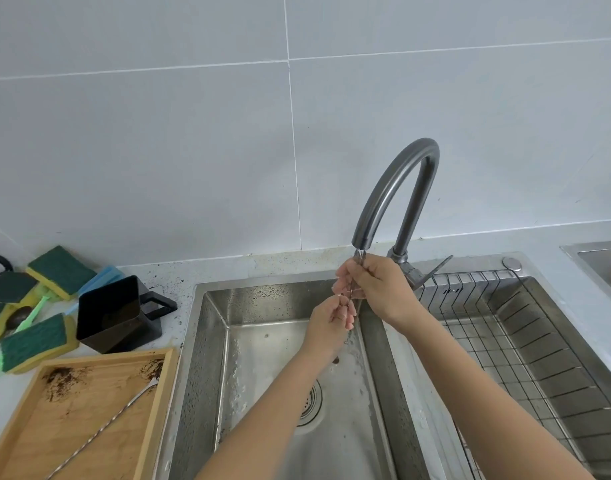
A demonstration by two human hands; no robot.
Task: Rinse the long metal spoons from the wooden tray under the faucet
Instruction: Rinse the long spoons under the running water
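Note:
Water runs from the curved grey faucet [394, 188] into the steel sink [214, 341]. My right hand [376, 289] grips the upper end of a long metal spoon [351, 295] right under the spout. My left hand [331, 318] pinches the same spoon lower down, over the basin. Most of that spoon is hidden by my fingers. A second long twisted metal spoon [106, 422] lies diagonally in the wooden tray [162, 403] at the lower left, which is stained with dark grounds.
A black square cup [113, 313] stands behind the tray. Several green-and-yellow sponges [33, 341] and a blue one lie on the counter at the left. A wire drying rack [504, 341] fills the right basin. The drain [311, 400] sits beneath my left forearm.

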